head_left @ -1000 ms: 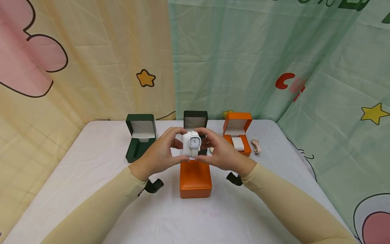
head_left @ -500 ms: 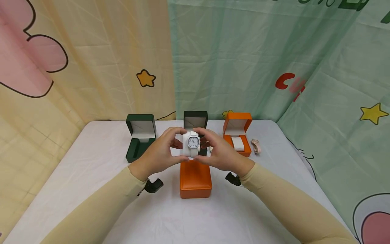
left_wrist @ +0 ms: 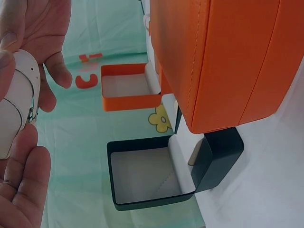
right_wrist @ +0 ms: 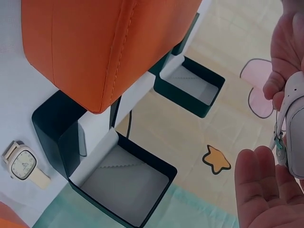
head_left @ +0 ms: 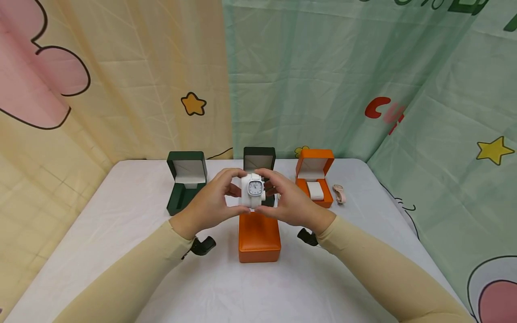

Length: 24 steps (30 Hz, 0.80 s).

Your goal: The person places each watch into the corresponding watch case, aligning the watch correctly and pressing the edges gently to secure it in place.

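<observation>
A white wristwatch (head_left: 255, 188), its square dial facing the head camera, is strapped round a white watch cushion (head_left: 244, 192). Both hands hold the pair up over a closed orange watch box (head_left: 259, 240). My left hand (head_left: 212, 202) pinches the cushion side between thumb below and fingers above. From the other side my right hand (head_left: 294, 202) grips the watch and cushion the same way. In the right wrist view the strap (right_wrist: 295, 88) and its buckle (right_wrist: 280, 147) show at the cushion's back. An open dark green box (head_left: 259, 158) stands behind, partly hidden by the hands.
Another open green box (head_left: 186, 167) stands back left. At the back right is an open orange box (head_left: 315, 161) with a white cushion (head_left: 315, 191) inside; a pink watch (head_left: 339, 194) lies beside it. A cream watch (right_wrist: 23, 164) lies near the middle green box. Curtains hang behind the white table (head_left: 101, 251).
Both hands have drifted slightly left with the watch and cushion, and the dial has shifted a little left. The grip looks the same; the boxes have not moved.
</observation>
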Each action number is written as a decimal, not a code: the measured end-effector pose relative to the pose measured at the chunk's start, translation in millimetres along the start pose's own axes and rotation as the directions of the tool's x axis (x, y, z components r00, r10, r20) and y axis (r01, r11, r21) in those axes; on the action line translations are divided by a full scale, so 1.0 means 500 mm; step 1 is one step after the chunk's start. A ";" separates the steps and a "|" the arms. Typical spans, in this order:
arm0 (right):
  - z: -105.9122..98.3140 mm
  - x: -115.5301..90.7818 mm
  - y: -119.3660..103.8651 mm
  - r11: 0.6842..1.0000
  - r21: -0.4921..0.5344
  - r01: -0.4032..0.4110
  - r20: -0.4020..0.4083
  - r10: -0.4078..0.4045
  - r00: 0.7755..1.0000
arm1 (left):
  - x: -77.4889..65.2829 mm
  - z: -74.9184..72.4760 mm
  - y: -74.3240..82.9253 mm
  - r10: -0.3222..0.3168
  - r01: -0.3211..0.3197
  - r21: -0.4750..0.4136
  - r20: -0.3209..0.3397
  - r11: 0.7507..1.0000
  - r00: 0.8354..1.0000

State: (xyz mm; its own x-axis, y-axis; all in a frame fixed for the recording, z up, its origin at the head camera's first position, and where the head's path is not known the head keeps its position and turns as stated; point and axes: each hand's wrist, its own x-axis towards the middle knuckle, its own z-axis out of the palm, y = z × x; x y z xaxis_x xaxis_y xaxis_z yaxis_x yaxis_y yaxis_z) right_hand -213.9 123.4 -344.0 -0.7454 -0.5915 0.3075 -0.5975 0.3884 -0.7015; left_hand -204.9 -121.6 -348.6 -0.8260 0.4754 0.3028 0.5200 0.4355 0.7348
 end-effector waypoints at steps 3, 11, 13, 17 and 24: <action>0.000 0.002 -0.002 1.000 -0.010 0.003 0.005 -0.003 1.000 | 0.000 -0.001 0.000 0.002 -0.002 0.002 -0.003 1.000 1.000; 0.002 0.005 -0.004 1.000 -0.019 0.007 0.010 -0.006 1.000 | -0.001 -0.003 -0.001 0.007 -0.006 0.010 -0.002 1.000 1.000; 0.003 0.006 -0.002 1.000 -0.018 0.011 0.008 -0.011 1.000 | -0.001 -0.003 0.000 0.003 -0.003 0.007 -0.002 1.000 1.000; 0.005 0.007 0.001 1.000 -0.012 0.021 0.003 -0.021 1.000 | -0.002 -0.005 0.003 -0.004 0.004 0.012 -0.003 1.000 1.000; 0.008 0.010 -0.002 1.000 -0.010 0.014 0.016 -0.014 1.000 | -0.003 -0.005 0.001 0.013 -0.013 0.021 -0.009 1.000 1.000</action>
State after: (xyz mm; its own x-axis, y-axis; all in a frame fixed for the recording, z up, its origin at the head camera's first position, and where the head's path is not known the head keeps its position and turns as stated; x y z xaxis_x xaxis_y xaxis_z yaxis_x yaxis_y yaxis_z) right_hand -215.9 117.3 -344.1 -0.7319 -0.6085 0.3067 -0.6110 0.3868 -0.6907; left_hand -203.8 -123.8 -347.0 -0.8211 0.4741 0.3178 0.5350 0.4455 0.7178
